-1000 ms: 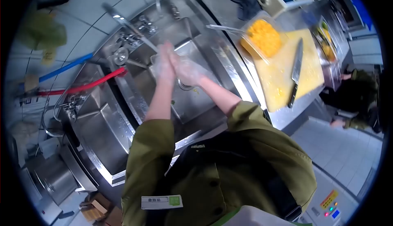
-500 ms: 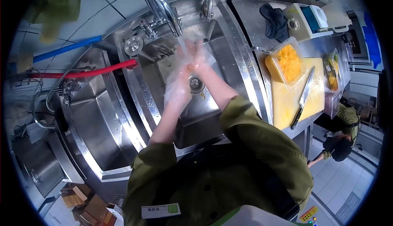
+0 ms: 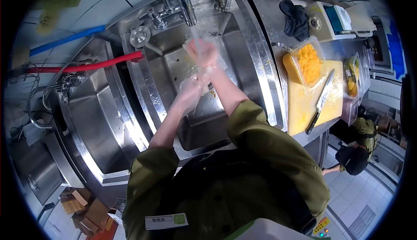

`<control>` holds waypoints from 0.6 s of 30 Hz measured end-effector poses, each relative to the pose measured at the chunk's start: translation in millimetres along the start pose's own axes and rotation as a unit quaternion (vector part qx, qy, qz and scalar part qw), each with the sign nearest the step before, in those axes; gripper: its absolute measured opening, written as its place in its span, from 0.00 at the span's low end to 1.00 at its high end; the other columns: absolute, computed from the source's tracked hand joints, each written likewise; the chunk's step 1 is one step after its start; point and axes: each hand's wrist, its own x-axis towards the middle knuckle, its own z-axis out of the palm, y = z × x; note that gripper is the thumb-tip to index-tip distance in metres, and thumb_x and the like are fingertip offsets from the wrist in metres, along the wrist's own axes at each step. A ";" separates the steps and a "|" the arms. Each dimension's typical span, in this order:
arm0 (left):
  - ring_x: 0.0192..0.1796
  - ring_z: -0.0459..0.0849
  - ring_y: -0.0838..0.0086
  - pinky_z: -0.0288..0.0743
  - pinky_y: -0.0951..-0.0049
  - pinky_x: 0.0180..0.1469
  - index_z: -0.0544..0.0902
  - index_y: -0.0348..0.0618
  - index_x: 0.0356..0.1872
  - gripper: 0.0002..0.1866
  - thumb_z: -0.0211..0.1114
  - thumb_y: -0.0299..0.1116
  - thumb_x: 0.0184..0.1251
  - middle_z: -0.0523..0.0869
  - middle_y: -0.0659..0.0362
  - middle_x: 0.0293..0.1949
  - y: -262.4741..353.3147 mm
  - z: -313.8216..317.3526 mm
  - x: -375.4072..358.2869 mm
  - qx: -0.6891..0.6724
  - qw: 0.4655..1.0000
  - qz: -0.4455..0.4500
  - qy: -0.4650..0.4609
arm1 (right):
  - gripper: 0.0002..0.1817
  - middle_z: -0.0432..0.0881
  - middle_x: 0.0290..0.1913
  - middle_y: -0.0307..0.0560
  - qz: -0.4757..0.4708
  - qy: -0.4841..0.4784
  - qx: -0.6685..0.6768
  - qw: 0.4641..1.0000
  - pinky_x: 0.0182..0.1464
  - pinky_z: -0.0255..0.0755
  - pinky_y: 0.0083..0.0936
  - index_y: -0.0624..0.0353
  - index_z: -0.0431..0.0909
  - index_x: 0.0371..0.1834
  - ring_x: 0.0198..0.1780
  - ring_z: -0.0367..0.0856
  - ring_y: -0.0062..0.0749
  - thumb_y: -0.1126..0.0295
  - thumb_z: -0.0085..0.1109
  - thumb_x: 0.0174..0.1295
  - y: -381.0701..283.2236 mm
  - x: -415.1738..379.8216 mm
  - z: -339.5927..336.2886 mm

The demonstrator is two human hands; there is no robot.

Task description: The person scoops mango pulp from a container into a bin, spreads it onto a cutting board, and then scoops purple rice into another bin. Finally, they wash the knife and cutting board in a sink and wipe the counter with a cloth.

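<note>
Water runs from the chrome faucet (image 3: 186,12) onto my right hand (image 3: 206,54), which wears a loose clear plastic glove and is held over the steel sink (image 3: 236,62). Its fingers look loosely open, though water and wet film blur them. My left hand (image 3: 189,93), also in a clear plastic glove, is closed at the right wrist, with its fingertips on the wet film of the right glove's cuff (image 3: 207,71). Beneath the hands the drain is mostly hidden, and small yellow scraps (image 3: 212,94) lie beside it.
Right of the sink, a yellow cutting board (image 3: 299,114) bears a knife (image 3: 322,96) and a tub of diced orange-yellow fruit (image 3: 309,64). A dark cloth (image 3: 295,20) lies behind. A second sink (image 3: 102,127) and red hose (image 3: 108,63) are left. Another person (image 3: 354,153) bends at far right.
My left hand has moved down the right hand to its wrist. The hands are farther apart, and the right glove's film bunches at the cuff. Water still runs.
</note>
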 end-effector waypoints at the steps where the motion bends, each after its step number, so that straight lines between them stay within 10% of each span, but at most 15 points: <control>1: 0.32 0.72 0.79 0.67 0.76 0.36 0.78 0.35 0.41 0.26 0.54 0.53 0.68 0.77 0.61 0.31 -6.2 -8.2 5.4 0.024 0.999 0.000 -0.024 | 0.23 0.75 0.50 0.53 0.012 0.019 -0.047 0.999 0.66 0.57 0.50 0.64 0.68 0.51 0.56 0.71 0.49 0.55 0.50 0.62 -3.6 5.0 4.2; 3: 0.35 0.73 0.77 0.68 0.75 0.39 0.78 0.35 0.44 0.25 0.51 0.52 0.70 0.78 0.60 0.33 -24.4 -18.9 6.8 -0.012 0.998 0.041 0.051 | 0.18 0.75 0.51 0.51 0.034 0.066 -0.138 0.988 0.66 0.60 0.42 0.61 0.68 0.53 0.58 0.71 0.46 0.62 0.47 0.64 -11.2 1.0 22.9; 4: 0.36 0.74 0.77 0.68 0.74 0.41 0.78 0.35 0.45 0.24 0.50 0.51 0.71 0.78 0.59 0.34 -32.9 -23.3 6.3 -0.027 0.994 0.060 0.084 | 0.18 0.75 0.52 0.51 0.009 0.013 -0.435 0.900 0.66 0.61 0.40 0.60 0.68 0.54 0.59 0.70 0.44 0.63 0.46 0.65 -12.2 -7.6 34.5; 6: 0.46 0.75 0.71 0.67 0.71 0.53 0.77 0.38 0.51 0.24 0.46 0.50 0.73 0.80 0.56 0.44 -31.2 -27.6 23.5 -0.021 0.991 0.041 0.127 | 0.18 0.73 0.55 0.50 -0.040 -0.073 -0.879 0.469 0.65 0.62 0.35 0.58 0.67 0.58 0.62 0.68 0.41 0.66 0.43 0.66 -9.1 -62.8 89.0; 11: 0.59 0.72 0.64 0.60 0.71 0.64 0.67 0.40 0.65 0.31 0.42 0.55 0.72 0.74 0.53 0.59 -113.9 3.8 170.3 -0.566 0.821 -0.071 0.024 | 0.27 0.59 0.69 0.58 -0.077 0.007 -0.802 0.592 0.71 0.47 0.30 0.64 0.55 0.69 0.71 0.55 0.42 0.63 0.34 0.69 26.8 -130.9 119.5; 15: 0.60 0.72 0.63 0.58 0.68 0.66 0.66 0.36 0.64 0.32 0.44 0.54 0.71 0.74 0.52 0.60 -2.1 39.4 69.8 -0.332 0.924 0.186 -0.032 | 0.25 0.63 0.64 0.59 -0.061 0.152 -0.722 0.672 0.68 0.50 0.30 0.66 0.60 0.63 0.65 0.60 0.40 0.60 0.34 0.69 6.9 -116.0 136.4; 18: 0.60 0.72 0.64 0.59 0.67 0.66 0.67 0.35 0.62 0.31 0.46 0.53 0.70 0.75 0.53 0.59 -29.3 15.1 100.8 -0.439 0.891 0.088 -0.068 | 0.23 0.75 0.55 0.58 -0.026 0.197 -0.678 0.708 0.62 0.60 0.34 0.67 0.70 0.54 0.54 0.73 0.40 0.59 0.37 0.69 -9.1 -102.8 132.0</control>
